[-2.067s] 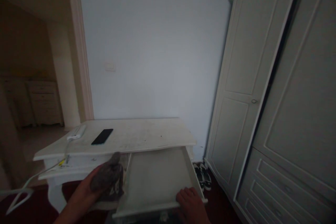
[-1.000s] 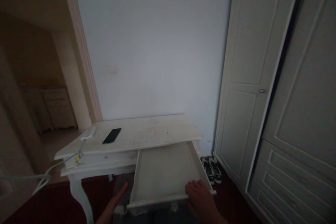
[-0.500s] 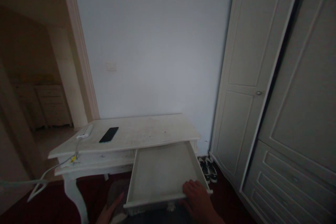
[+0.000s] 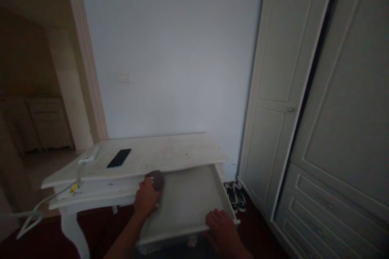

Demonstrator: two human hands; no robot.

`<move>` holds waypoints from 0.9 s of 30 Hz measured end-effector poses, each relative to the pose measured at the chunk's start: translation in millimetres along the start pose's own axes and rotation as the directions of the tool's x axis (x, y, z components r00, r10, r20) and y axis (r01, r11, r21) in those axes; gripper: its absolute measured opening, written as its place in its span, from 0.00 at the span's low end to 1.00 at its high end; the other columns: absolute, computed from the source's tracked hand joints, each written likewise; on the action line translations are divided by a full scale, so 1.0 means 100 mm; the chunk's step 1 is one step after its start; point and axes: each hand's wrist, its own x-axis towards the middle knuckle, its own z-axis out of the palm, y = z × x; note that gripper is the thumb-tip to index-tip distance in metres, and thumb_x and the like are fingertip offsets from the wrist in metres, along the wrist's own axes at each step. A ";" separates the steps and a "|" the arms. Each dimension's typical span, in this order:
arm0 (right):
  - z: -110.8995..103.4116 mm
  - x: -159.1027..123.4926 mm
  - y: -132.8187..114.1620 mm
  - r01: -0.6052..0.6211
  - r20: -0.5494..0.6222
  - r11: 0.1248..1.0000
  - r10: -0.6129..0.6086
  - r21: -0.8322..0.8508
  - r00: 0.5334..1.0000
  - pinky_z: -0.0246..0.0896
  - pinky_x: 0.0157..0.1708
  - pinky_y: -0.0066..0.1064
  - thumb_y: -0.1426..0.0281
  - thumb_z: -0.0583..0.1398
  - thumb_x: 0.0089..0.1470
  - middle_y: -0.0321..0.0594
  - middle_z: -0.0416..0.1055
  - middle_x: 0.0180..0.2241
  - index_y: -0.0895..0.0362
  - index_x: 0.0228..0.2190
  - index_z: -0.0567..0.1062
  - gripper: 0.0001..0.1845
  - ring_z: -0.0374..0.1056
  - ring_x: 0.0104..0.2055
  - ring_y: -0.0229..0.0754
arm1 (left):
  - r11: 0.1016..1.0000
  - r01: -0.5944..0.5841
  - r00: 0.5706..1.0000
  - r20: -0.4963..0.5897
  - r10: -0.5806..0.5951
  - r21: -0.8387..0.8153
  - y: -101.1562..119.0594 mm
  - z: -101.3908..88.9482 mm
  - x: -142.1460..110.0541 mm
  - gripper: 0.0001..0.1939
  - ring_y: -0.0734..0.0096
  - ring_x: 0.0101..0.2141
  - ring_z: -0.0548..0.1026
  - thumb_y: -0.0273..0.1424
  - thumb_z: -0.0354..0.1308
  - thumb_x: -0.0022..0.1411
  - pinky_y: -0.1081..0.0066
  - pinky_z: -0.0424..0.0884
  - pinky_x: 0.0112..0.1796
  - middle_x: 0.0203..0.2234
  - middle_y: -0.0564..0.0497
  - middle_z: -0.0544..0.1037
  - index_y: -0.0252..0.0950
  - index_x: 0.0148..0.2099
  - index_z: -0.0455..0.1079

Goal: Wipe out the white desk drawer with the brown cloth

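My left hand [image 4: 146,199] is closed round a grey cloth [image 4: 156,180] and presses it into the back left corner of an open white drawer [image 4: 194,198]. My right hand [image 4: 220,228] grips the drawer's front edge near its right corner, fingers curled over the rim. The drawer is pulled out from a white desk [image 4: 164,153]. Apart from the cloth and my hand, the drawer's inside looks bare.
A black phone [image 4: 119,158] and a white power strip [image 4: 89,154] with its cable lie on the desk's left part. A tall white wardrobe [image 4: 304,101] stands at the right, with dark shoes [image 4: 234,197] on the floor beside it. A doorway opens at the left.
My left hand, which was low beside the drawer with the cloth, has come up and pushed the cloth into the drawer's back left corner. My right hand stays on the drawer's front.
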 end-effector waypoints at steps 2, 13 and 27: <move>0.01 0.00 0.00 0.002 -0.005 1.000 -0.002 -0.004 1.000 0.57 0.56 0.45 0.62 0.64 0.62 0.44 0.76 0.48 0.52 0.48 0.71 0.15 0.67 0.51 0.55 | 0.999 -0.002 1.000 -0.011 0.002 0.032 0.01 0.00 -0.02 0.30 0.42 0.52 0.81 0.43 0.52 0.72 0.57 0.75 0.49 0.58 0.28 0.75 0.29 0.68 0.58; 0.08 -0.03 0.01 0.007 -0.033 1.000 -0.006 0.028 0.999 0.57 0.59 0.46 0.61 0.64 0.64 0.44 0.76 0.49 0.52 0.50 0.71 0.16 0.67 0.53 0.55 | 0.701 -0.587 0.809 0.296 0.507 0.405 -0.17 0.12 -0.56 0.33 0.43 0.68 0.66 0.15 0.52 0.65 0.42 0.61 0.65 0.66 0.40 0.74 0.45 0.67 0.73; -0.08 -0.01 -0.04 0.002 0.007 0.999 -0.003 0.037 1.000 0.59 0.54 0.43 0.57 0.66 0.63 0.43 0.76 0.47 0.52 0.47 0.71 0.17 0.67 0.49 0.53 | 0.776 -0.555 0.829 0.284 0.482 0.300 0.30 0.34 0.20 0.19 0.30 0.58 0.74 0.37 0.65 0.64 0.27 0.56 0.61 0.50 0.25 0.81 0.34 0.54 0.81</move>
